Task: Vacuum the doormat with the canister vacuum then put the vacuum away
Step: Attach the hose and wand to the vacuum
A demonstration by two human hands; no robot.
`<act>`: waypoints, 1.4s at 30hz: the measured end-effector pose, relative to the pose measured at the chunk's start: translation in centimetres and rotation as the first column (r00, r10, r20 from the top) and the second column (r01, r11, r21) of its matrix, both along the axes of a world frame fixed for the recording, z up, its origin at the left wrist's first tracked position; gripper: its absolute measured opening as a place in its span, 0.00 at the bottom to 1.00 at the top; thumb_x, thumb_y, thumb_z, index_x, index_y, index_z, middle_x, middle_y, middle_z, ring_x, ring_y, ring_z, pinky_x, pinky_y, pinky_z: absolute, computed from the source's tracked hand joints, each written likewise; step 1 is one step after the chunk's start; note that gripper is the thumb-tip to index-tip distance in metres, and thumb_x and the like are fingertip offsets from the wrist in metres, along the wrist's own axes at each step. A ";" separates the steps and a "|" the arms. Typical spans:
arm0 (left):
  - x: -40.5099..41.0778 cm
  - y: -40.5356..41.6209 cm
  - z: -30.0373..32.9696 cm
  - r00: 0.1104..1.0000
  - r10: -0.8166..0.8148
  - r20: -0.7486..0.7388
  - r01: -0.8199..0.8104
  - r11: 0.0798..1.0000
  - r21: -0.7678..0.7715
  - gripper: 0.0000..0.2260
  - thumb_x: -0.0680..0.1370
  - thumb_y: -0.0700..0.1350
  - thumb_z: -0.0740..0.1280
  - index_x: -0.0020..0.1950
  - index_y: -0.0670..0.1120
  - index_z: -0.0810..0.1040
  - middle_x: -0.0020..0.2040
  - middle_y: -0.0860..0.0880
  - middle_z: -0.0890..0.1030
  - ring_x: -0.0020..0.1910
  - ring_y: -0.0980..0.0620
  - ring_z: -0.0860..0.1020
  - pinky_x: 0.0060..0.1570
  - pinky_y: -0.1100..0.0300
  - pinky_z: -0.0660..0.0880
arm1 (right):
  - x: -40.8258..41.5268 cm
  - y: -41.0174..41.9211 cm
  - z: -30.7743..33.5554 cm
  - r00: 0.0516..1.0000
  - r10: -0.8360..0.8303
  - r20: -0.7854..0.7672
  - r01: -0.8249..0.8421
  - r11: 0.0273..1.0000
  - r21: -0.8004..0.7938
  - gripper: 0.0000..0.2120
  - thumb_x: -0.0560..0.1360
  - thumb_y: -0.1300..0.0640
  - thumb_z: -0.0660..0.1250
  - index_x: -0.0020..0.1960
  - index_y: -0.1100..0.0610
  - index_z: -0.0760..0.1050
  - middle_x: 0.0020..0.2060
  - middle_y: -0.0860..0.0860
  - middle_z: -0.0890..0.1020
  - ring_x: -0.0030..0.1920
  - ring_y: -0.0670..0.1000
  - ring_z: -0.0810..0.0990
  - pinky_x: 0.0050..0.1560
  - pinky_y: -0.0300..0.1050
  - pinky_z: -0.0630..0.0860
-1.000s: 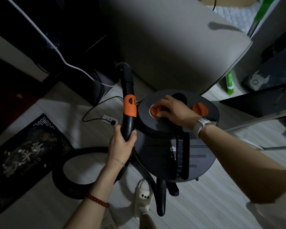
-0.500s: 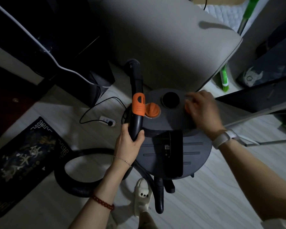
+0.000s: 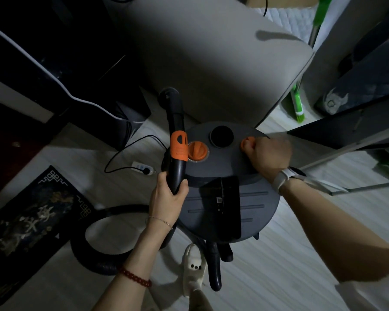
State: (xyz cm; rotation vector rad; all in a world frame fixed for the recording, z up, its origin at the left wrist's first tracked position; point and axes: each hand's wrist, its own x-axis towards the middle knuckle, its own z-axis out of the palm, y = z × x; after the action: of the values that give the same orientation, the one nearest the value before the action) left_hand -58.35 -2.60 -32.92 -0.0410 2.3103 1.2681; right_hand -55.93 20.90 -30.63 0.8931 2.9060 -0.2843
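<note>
While you look down from above, the round grey canister vacuum [image 3: 225, 198] sits on the pale floor [image 3: 279, 265], and it is the thing to find everything else by.

Your left hand [image 3: 169, 198] is wrapped tight around the black hose handle [image 3: 176, 151], just beside the left edge of the vacuum. That handle stands up and has an orange sleeve [image 3: 179, 146] around its middle. Its open top end [image 3: 169, 98] points away from you.

Your right hand [image 3: 267, 153] is on top of the vacuum, at its far right side. Its fingers are curled around the right orange knob [image 3: 247, 142], and the picture is a bit blurry there. A white watch [image 3: 284, 176] is on that wrist.

On the vacuum's lid, the left orange knob [image 3: 198, 151] sits next to the handle. A dark round hole [image 3: 221, 136] is between the two knobs. A black flat part [image 3: 220, 209] lies across the near half of the lid.

The thick black hose [image 3: 94, 259] makes a big loop on the floor to the left of the vacuum. The dark doormat [image 3: 25, 232] with pale patterns lies further left, past the loop.

A white power strip [image 3: 143, 169] with a black cord lies on the floor to the left of the vacuum. A big grey cushion [image 3: 211, 52] is right behind the vacuum. A green broom [image 3: 298, 104] leans behind and to the right. Your white slipper [image 3: 194, 265] is on the floor at the near edge of the vacuum.
</note>
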 end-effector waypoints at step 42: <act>11.4 -55.0 8.8 0.916 0.359 0.178 -0.382 0.917 0.116 0.04 0.76 0.45 0.65 0.49 0.47 0.74 0.47 0.47 0.79 0.50 0.48 0.78 0.53 0.55 0.73 | 1.0 -63.3 10.6 0.969 0.063 -0.238 -0.236 0.513 -0.825 0.09 0.78 0.49 0.58 0.46 0.54 0.63 0.33 0.54 0.74 0.32 0.60 0.77 0.31 0.51 0.77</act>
State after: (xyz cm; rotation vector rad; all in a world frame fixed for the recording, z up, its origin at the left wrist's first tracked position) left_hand -46.98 -57.57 -24.14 -0.5330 2.1314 1.5586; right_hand -54.88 -42.41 -20.08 0.4151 2.3793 -1.6664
